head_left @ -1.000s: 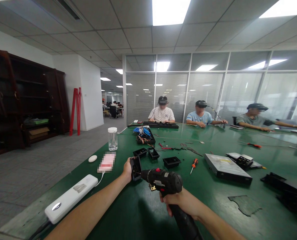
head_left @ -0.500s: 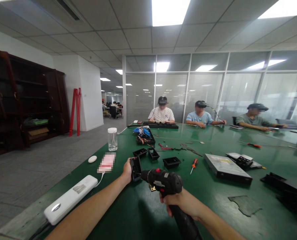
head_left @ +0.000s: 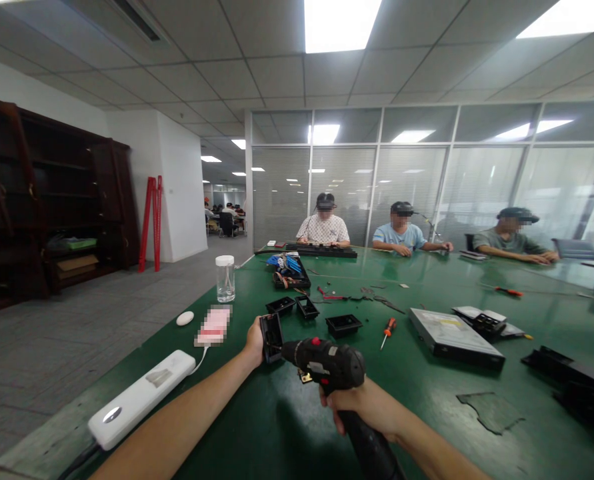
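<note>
My left hand [head_left: 255, 343] is closed round the left side of a black plastic frame [head_left: 271, 339], held tilted up over the green table [head_left: 297, 407]. My right hand [head_left: 349, 403] grips the handle of a black power drill [head_left: 329, 362] with red buttons. The drill points left, its nose at the right side of the held frame; the bit's tip is hard to make out. Beyond lie three more black frames, one of them here [head_left: 343, 325]. An orange and black screwdriver [head_left: 389, 328] rests to their right.
A white power strip [head_left: 141, 399], a pink pixelated item [head_left: 213, 325] and a clear jar [head_left: 225, 279] stand at left. On the right are a silver drive [head_left: 455, 337], black parts [head_left: 571, 383] and a dark thin sheet [head_left: 491, 410]. Three people sit across the table.
My hands, the drill and the held frame look almost unmoved. At the far right, the seated person's hands have drawn in toward the body.
</note>
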Demonstrator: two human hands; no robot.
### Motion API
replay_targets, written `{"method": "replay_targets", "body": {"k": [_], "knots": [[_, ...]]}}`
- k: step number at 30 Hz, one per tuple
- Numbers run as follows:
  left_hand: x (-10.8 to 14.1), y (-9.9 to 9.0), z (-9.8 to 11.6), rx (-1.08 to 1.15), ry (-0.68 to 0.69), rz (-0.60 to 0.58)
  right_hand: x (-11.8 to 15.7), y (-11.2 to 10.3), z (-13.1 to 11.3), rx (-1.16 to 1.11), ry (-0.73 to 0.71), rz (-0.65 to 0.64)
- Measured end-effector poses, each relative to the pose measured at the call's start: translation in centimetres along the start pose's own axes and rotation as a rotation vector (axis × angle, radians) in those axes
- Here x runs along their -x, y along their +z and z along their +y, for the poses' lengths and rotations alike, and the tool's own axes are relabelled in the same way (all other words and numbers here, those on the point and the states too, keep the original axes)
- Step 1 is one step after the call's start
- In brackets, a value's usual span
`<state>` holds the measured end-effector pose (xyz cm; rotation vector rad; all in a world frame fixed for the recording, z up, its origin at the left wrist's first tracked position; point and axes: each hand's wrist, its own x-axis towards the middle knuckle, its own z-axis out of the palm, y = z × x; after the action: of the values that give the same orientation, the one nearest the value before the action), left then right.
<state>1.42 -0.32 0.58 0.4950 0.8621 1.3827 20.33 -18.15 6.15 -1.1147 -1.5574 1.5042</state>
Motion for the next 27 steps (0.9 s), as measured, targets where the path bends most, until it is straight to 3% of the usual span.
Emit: {"method": "replay_targets", "body": {"k": [27], "knots": [[0.28,0.23,0.24,0.017,-0.013,0.006,0.14,0.15,-0.31,0.003,0.006,0.014]]}}
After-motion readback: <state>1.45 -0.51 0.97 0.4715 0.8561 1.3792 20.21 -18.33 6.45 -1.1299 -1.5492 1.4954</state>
